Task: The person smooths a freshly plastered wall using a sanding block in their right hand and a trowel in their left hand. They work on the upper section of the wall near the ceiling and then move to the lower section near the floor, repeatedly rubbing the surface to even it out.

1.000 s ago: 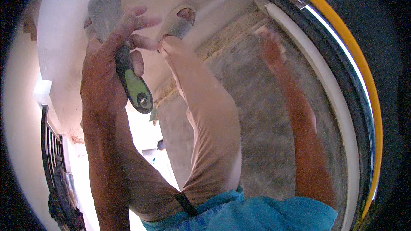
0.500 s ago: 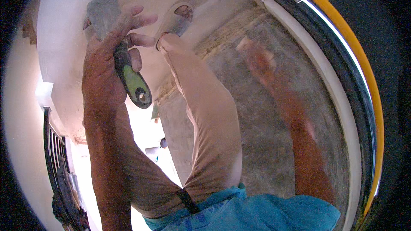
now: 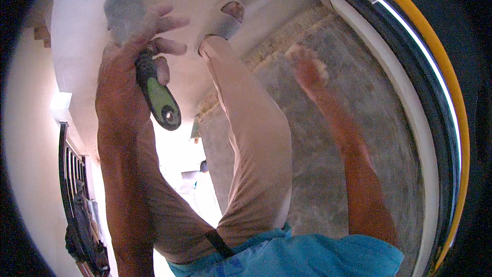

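Observation:
My left hand [image 3: 125, 79] grips a putty knife [image 3: 157, 90] by its green and black handle, with some fingers stretched out beside it. The wide, greyish metal blade [image 3: 124, 10] points away from me, past the fingers. My right hand [image 3: 310, 69] is curled, close to a rough grey surface [image 3: 328, 159] on the right. A pale patch shows by its fingers, but what it holds, if anything, cannot be made out. Between the two hands are my leg in beige trousers [image 3: 256, 123] and a foot in a light slipper [image 3: 225, 23].
A pale border [image 3: 389, 66] and a yellow curved band [image 3: 451, 72] run along the right side. At lower left stands a dark railing [image 3: 72, 169] with dark cloth [image 3: 84, 225] by it. A crumbly tan edge [image 3: 277, 43] lines the grey surface.
The view has shifted a little, so the slipper and grey surface sit farther right. My right hand is less blurred and slightly left against that surface. The left hand keeps its hold on the putty knife.

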Demonstrator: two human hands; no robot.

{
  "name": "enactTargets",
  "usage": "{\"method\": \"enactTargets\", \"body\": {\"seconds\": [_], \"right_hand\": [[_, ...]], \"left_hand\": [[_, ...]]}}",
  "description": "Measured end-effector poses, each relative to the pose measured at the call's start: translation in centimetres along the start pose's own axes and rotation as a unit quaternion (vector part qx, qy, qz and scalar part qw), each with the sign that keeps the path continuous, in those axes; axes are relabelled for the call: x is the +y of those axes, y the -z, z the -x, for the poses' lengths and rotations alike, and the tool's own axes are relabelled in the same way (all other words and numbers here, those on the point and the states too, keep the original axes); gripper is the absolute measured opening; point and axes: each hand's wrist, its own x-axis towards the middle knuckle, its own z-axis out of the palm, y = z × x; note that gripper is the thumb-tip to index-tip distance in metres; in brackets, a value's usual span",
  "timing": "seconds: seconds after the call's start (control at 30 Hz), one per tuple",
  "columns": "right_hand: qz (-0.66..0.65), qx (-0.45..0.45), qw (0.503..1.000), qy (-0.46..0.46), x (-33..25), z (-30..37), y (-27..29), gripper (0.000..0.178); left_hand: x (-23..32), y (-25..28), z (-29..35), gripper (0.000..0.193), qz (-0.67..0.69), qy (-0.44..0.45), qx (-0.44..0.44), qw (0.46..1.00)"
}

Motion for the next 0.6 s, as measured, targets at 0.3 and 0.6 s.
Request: {"method": "enactTargets", "body": {"seconds": [0.3,0.6], "right_hand": [[0.041,-0.042,0.996,0.069,-0.3,-5.2,7.6,0.044],[0.079,-0.121,0.981,0.129,-4.0,-0.6,7.0,0.044]], "left_hand": [[-0.3,0.6,-0.3,0.047,-0.027,0.029,-0.014,0.999],[-1.0,1.1,-0.8,0.048,-0.003,0.016,-0.044,0.999]]}}
